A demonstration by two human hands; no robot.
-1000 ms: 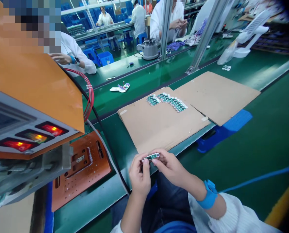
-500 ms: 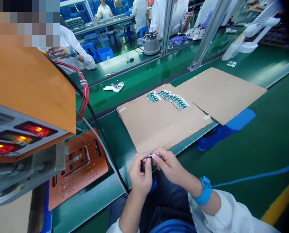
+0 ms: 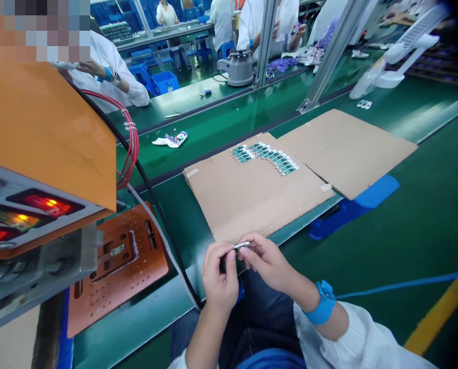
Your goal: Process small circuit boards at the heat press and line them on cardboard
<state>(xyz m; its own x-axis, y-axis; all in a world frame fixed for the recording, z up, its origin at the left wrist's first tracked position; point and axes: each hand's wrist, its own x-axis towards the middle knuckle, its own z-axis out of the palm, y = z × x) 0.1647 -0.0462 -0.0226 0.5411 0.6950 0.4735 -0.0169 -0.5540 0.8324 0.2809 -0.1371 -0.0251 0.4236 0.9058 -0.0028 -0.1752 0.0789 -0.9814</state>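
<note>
At near edge of green worktable (image 3: 185, 225): small, slim, silver-white part (image 3: 242, 246), seen nearly edge-on. Left hand (image 3: 218, 274) and right hand (image 3: 269, 262) pinch opposite ends between thumb and fingers. Just beyond: flat brown cardboard sheet (image 3: 244, 205) bearing elongated green-and-white boards (image 3: 267, 154).

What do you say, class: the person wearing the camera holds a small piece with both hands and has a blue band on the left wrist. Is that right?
Not quite: the head view shows the blue band on the right wrist, not the left. The rest stands: the left hand and right hand both hold the small piece.
</note>
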